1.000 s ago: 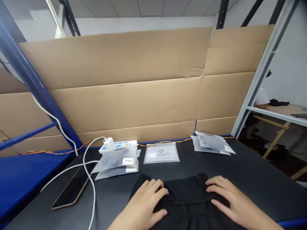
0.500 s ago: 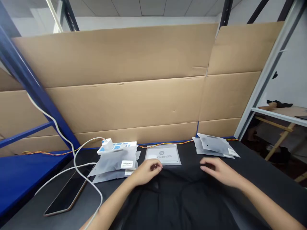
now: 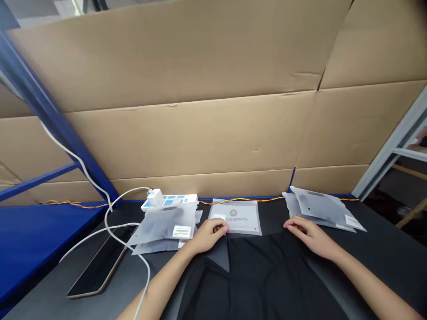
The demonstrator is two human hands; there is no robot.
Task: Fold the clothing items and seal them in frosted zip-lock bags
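Note:
A black cloth garment (image 3: pixel 256 275) lies spread on the dark table in front of me, its top edge running between my hands. At its upper left corner is my left hand (image 3: pixel 210 234), fingers curled and closed at the cloth. My right hand (image 3: pixel 312 236) is at the upper right end, thumb and fingers pinched together on the fabric; the exact contact is partly hidden. Just beyond the garment rests a flat frosted bag (image 3: pixel 245 224) with dark printed lettering. Frosted packages (image 3: pixel 163 224) with white labels lie left of my left hand.
More frosted packages (image 3: pixel 323 206) are at the back right. A white power strip (image 3: pixel 187 200) with a plugged-in adapter (image 3: pixel 155 197) stands behind the left packages. Its white cable (image 3: pixel 145 262) crosses my left forearm near a dark tablet (image 3: pixel 100 266). Cardboard (image 3: pixel 200 138) walls the back.
The view has tilted down and turned slightly left. My right hand's fingers have closed together at the garment's edge. The garment looks flatter, with its top edge straighter.

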